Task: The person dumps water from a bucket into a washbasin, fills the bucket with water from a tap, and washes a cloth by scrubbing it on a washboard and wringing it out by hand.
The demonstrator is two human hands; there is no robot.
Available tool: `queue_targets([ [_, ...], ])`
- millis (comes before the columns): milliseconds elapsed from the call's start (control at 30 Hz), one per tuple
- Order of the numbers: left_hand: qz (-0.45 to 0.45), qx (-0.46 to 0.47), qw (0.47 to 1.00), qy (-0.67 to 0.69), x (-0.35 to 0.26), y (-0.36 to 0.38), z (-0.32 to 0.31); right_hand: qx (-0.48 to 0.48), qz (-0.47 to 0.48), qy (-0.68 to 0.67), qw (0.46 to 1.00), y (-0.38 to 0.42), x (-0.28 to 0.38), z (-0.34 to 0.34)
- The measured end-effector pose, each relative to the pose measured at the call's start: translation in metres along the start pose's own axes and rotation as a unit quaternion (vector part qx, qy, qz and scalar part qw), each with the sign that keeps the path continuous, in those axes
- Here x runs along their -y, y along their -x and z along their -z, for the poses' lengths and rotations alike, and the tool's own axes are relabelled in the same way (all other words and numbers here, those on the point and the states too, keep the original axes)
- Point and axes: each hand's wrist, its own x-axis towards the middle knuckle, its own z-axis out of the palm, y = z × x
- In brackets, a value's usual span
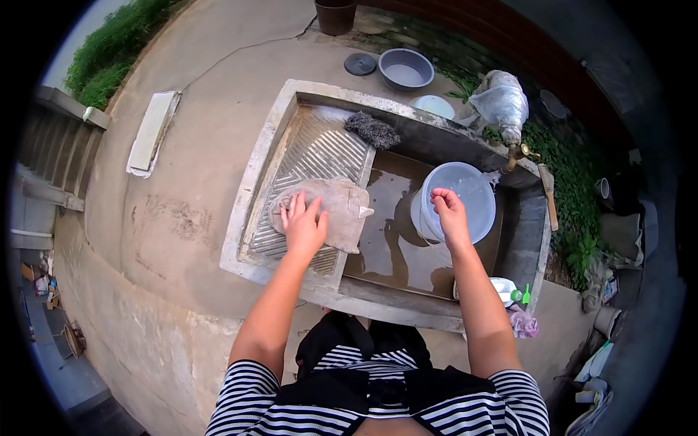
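A wet, grey-beige piece of cloth [338,211] with a small white tab lies on the ridged washboard slope [320,149] of a concrete sink. Pressed flat on its left part is my left hand [304,229], fingers spread. My right hand [449,214] hovers over the near left rim of a translucent white bucket [472,185], with its fingers curled together. Whatever those fingers may hold is hidden. The bucket stands in the sink basin, in shallow brownish water [385,211], under a brass tap [518,154].
A dark scrunched scrubber [372,131] rests at the top of the slope. A brush [549,196] lies on the right rim of the sink [251,182]. A white bottle with a green cap [505,292] and a purple cloth [523,322] sit at the near right. Behind stands a grey basin [406,70].
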Motion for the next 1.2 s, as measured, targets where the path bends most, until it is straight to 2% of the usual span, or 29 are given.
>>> queue_targets([
  [67,-0.023,-0.002,0.989,-0.148,-0.006,-0.007,-0.013,-0.026,-0.043,0.004,0.999,-0.019,-0.022,0.032],
  [100,-0.023,0.0,0.989,-0.148,-0.008,-0.008,-0.016,-0.026,-0.045,0.003,0.999,-0.026,-0.031,0.044],
  [167,-0.029,-0.006,0.979,-0.204,-0.01,-0.009,-0.02,-0.057,-0.227,-0.059,0.97,-0.043,-0.049,0.063],
  [200,-0.023,-0.007,0.978,-0.207,-0.01,-0.008,-0.02,-0.05,-0.228,-0.059,0.97,-0.051,-0.064,0.07],
  [267,-0.019,-0.005,0.979,-0.203,-0.012,-0.011,-0.021,-0.123,-0.364,-0.182,0.905,-0.073,-0.094,0.084],
  [333,-0.014,-0.011,0.98,-0.2,-0.017,-0.012,-0.021,-0.136,-0.399,-0.171,0.891,-0.095,-0.124,0.096],
  [400,0.002,-0.012,0.977,-0.212,-0.014,-0.013,-0.018,-0.131,-0.384,-0.113,0.907,-0.115,-0.16,0.109],
  [467,-0.023,-0.019,0.978,-0.205,-0.015,-0.012,-0.018,-0.135,-0.364,-0.114,0.914,-0.13,-0.184,0.115],
  [600,-0.021,-0.025,0.981,-0.193,-0.015,-0.013,-0.017,-0.191,-0.386,-0.097,0.897,-0.15,-0.231,0.14],
  [667,-0.011,-0.032,0.981,-0.193,-0.015,-0.014,-0.016,-0.236,-0.379,-0.067,0.892,-0.139,-0.214,0.132],
  [733,-0.013,-0.023,0.983,-0.183,-0.016,-0.014,-0.015,-0.233,-0.328,-0.152,0.902,-0.154,-0.283,0.156],
  [767,-0.002,-0.028,0.983,-0.184,-0.017,-0.013,-0.014,-0.224,-0.328,-0.146,0.906,-0.153,-0.279,0.15],
  [833,-0.004,-0.013,0.984,-0.175,-0.017,-0.013,-0.013,-0.279,-0.315,-0.137,0.897,-0.141,-0.261,0.133],
  [867,0.004,-0.017,0.984,-0.176,-0.017,-0.014,-0.013,-0.27,-0.314,-0.132,0.9,-0.138,-0.25,0.131],
  [900,-0.001,-0.017,0.985,-0.175,-0.016,-0.013,-0.013,-0.157,-0.349,-0.27,0.883,-0.133,-0.237,0.131],
  [933,-0.007,-0.016,0.985,-0.173,-0.016,-0.013,-0.012,-0.041,-0.376,-0.399,0.835,-0.128,-0.222,0.131],
  [967,-0.001,-0.016,0.985,-0.173,-0.016,-0.013,-0.012,-0.037,-0.379,-0.395,0.836,-0.128,-0.207,0.128],
  [1033,-0.008,-0.021,0.986,-0.166,-0.015,-0.012,-0.012,0.192,-0.356,-0.512,0.758,-0.134,-0.173,0.116],
  [1067,-0.004,-0.018,0.986,-0.165,-0.015,-0.012,-0.013,0.191,-0.36,-0.51,0.758,-0.131,-0.149,0.108],
  [1133,-0.01,-0.023,0.986,-0.165,-0.014,-0.012,-0.012,0.32,-0.343,-0.567,0.677,-0.118,-0.092,0.074],
  [1167,-0.009,-0.028,0.986,-0.163,-0.014,-0.011,-0.012,0.322,-0.349,-0.566,0.674,-0.112,-0.067,0.056],
  [1200,-0.004,-0.025,0.986,-0.164,-0.013,-0.011,-0.013,0.291,-0.365,-0.539,0.701,-0.104,-0.043,0.038],
])
